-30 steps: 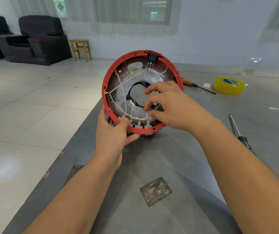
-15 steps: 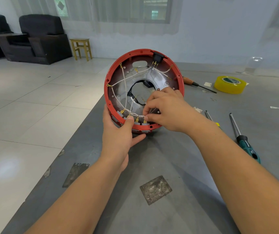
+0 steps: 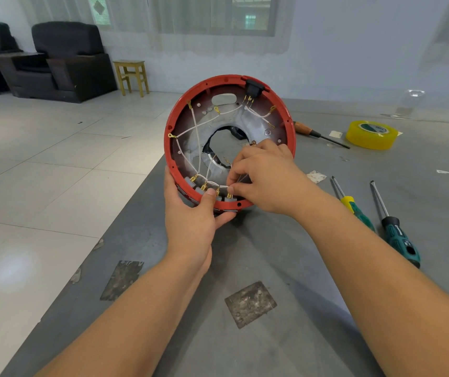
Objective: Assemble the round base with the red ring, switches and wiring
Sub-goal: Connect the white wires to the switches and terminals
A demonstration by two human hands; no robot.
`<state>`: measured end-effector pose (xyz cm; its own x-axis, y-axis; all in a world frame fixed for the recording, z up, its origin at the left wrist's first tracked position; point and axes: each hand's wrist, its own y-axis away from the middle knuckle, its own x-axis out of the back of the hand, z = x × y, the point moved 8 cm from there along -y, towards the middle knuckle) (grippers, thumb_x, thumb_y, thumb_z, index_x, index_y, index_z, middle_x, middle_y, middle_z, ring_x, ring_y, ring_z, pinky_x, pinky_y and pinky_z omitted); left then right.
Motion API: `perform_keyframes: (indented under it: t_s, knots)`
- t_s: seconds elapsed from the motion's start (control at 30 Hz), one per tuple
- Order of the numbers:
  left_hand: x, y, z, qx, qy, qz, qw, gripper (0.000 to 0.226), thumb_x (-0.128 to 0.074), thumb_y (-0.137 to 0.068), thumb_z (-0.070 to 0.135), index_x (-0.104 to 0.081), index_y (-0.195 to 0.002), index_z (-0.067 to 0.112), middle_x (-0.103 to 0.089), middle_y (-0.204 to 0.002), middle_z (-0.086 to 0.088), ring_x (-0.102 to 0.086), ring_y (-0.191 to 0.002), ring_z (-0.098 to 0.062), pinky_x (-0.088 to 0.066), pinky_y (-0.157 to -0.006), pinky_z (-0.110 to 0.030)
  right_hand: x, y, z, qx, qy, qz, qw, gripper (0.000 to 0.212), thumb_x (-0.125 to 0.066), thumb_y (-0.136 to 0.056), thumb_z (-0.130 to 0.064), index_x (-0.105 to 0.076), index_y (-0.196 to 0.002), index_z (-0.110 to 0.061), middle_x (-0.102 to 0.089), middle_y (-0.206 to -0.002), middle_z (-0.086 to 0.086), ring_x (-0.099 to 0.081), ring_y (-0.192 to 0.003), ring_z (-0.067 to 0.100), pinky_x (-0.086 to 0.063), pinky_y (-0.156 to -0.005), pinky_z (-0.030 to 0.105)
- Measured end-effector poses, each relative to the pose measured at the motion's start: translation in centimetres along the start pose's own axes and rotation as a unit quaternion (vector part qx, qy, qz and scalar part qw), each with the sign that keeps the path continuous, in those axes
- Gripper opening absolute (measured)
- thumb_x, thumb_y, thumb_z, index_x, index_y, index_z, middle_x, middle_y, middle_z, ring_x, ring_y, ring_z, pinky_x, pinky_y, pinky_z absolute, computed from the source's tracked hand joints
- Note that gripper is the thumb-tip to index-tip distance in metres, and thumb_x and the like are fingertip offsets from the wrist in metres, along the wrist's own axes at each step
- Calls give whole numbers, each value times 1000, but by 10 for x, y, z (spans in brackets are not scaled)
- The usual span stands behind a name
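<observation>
The round base with its red ring (image 3: 174, 115) stands tilted on its lower edge on the grey table, its open inside facing me. White wires (image 3: 195, 123) with gold terminals cross the metal plate inside. Grey switches (image 3: 190, 181) line the lower rim, and a black switch (image 3: 253, 87) sits at the top. My left hand (image 3: 193, 216) grips the lower rim, thumb inside by the switches. My right hand (image 3: 264, 175) reaches in at the lower right and pinches a white wire next to the terminals.
To the right on the table lie a yellow-green screwdriver (image 3: 354, 205), a teal screwdriver (image 3: 397, 232), a wooden-handled screwdriver (image 3: 310, 131) and a yellow tape roll (image 3: 371, 134). The table's left edge runs beside my left arm. Armchairs and a stool (image 3: 132, 74) stand far off.
My right hand has dropped from the middle of the base to the lower rim and pinched a wire there. The base has turned a little; the black switch moved to the right.
</observation>
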<state>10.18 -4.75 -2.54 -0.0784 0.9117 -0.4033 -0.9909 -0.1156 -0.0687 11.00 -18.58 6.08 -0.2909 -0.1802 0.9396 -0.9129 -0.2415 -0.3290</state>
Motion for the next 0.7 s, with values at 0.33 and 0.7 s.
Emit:
perform_keyframes:
  t_s: [0.33,0.7]
  knots:
    - [-3,3,4,-17,-31,-6,999,83,-60,-102,-5,-35,-157,52,-65,-130,6,-79,-96,-29,-67,-73,-46,-1,1,2,-15,-46,-34,998,9,-62,-97,-34,-70,-93,-34,-59,-105,-13,-54,-109,18,-49,-95,45]
    - [-2,3,2,-13,-34,-3,999,88,-60,-102,-5,-29,-159,55,-63,-129,12,-80,-92,-26,-67,-74,-45,-3,-1,3,-14,-61,-46,997,10,-61,-98,-33,-70,-95,-32,-58,-108,-10,-54,-109,16,-51,-92,46]
